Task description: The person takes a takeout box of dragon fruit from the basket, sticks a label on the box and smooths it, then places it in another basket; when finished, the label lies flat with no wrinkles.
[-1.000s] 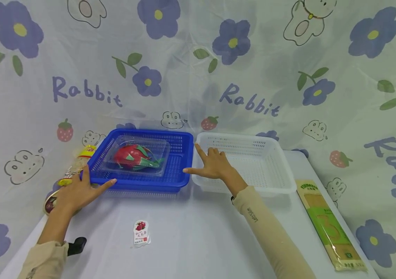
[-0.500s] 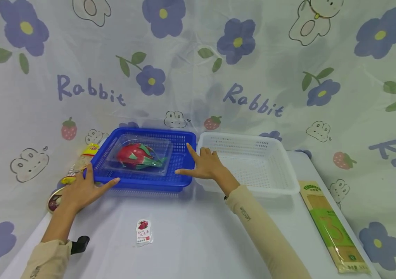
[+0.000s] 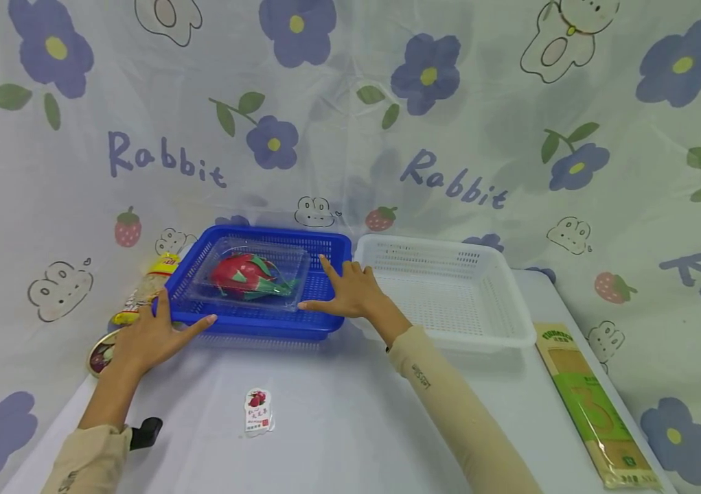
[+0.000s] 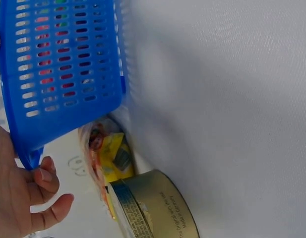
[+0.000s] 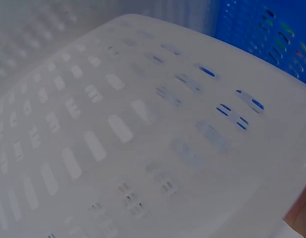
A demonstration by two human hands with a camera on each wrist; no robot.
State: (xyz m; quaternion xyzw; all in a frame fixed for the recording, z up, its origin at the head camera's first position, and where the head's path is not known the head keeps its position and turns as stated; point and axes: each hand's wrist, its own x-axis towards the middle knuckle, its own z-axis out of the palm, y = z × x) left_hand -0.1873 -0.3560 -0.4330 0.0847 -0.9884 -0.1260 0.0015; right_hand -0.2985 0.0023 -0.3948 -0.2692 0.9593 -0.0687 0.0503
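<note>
Blue basket (image 3: pixel 263 322) sits on the white table (image 3: pixel 338 425) toward the back, its right wall touching a white basket (image 3: pixel 449 302). Nearest the camera, a small fruit sticker (image 3: pixel 259 412) lies flat on the table, and a long pack of noodles (image 3: pixel 591 405) lies along the right edge. Farther in, the left hand (image 3: pixel 149 336) rests at the blue basket's front left corner — fingers straight, thumb up against the wall, gripping nothing. The right hand (image 3: pixel 347 295) lies spread over the front right corner, fingers straight, index finger along the rim. Inside the basket a clear plastic box (image 3: pixel 251 274) holds a red dragon fruit (image 3: pixel 242 273). Left of the basket lie a round tin (image 4: pixel 157 208) and a yellow packet (image 4: pixel 113 158), just beside each other.
</note>
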